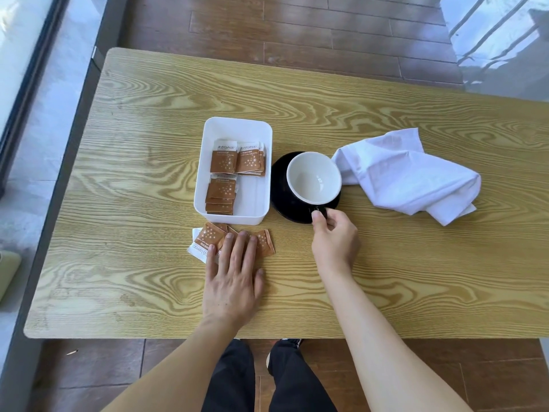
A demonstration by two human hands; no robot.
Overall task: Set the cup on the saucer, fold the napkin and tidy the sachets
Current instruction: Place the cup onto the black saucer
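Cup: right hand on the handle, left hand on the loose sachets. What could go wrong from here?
1. The cup looks off-centre on the saucer, near its far right rim; letting go may tip it.
2. The napkin touches the cup's right side, so pulling it could drag the cup.
3. The left hand lies flat on the sachets; sweeping might scatter them.

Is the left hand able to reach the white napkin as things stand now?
Probably not directly. The left hand lies flat on the loose sachets, and the cup, saucer and right hand stand between it and the napkin.
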